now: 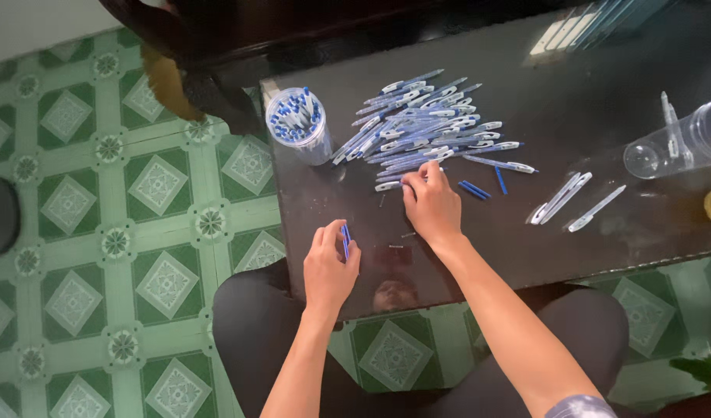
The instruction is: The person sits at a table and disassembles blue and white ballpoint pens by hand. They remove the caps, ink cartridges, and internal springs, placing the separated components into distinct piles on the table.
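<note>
Over dark table (pixel 526 248), left hand (pixel 329 267) holding blue refills (pixel 345 240) seemingly upright, right hand (pixel 431 205) touching pen pile (pixel 421 128)

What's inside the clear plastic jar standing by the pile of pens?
The jar is packed with upright pens, blue tips up. Their lower ends and the jar's bottom are hidden by the crowd of pens.

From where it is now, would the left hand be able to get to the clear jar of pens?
Probably yes: the left hand holds a blue refill, yet bare tabletop lies between it and the jar.
</note>
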